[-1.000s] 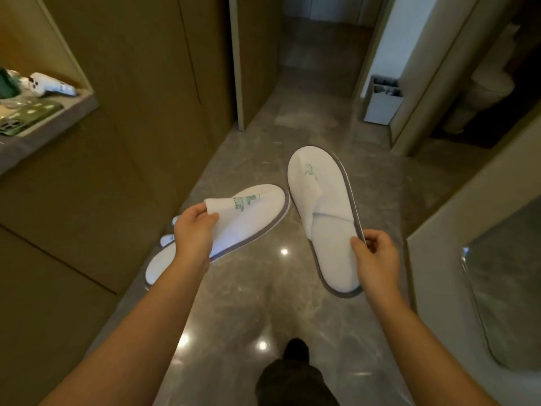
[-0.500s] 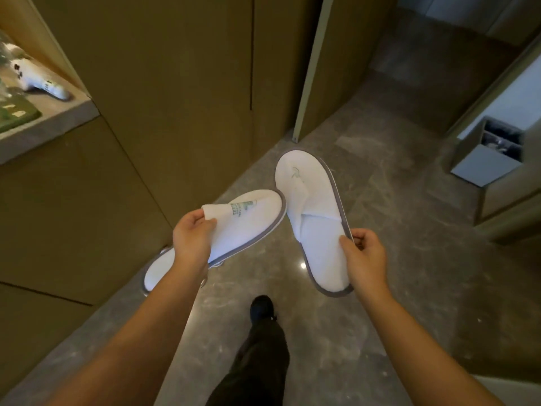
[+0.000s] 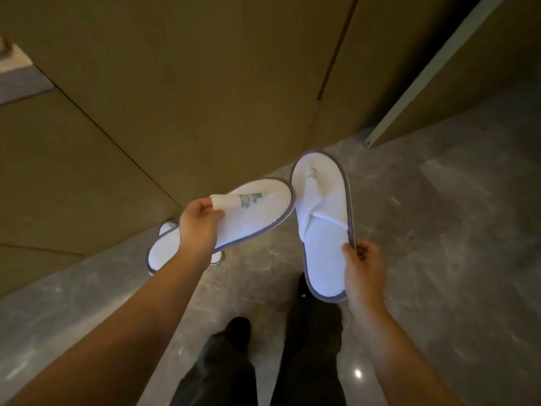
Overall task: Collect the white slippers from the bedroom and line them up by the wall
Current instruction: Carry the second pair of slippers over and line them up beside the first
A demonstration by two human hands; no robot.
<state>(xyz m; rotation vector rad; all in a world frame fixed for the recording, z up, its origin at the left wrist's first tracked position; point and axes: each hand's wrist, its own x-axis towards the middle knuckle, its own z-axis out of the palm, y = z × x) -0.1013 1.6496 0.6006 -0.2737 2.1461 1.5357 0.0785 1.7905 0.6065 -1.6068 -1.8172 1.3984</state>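
Over the grey floor point(image 3: 439, 230), beside the brown wall panels point(image 3: 175, 83), the left hand point(image 3: 197, 227) pinches the strap of one white slipper point(image 3: 257, 212) (green print showing); the right hand point(image 3: 363, 268) grips another slipper's point(image 3: 322, 230) edge, toes nearly touching.

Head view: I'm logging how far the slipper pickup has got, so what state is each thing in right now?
Left hand: closed on the strap of a slipper.
Left slipper: held in the air, tilted, another slipper partly hidden beneath it.
Right hand: pinching the edge of a slipper near the heel.
Right slipper: held in the air, toe pointing away, strap up.
Floor: no slippers lined up by the wall yet.
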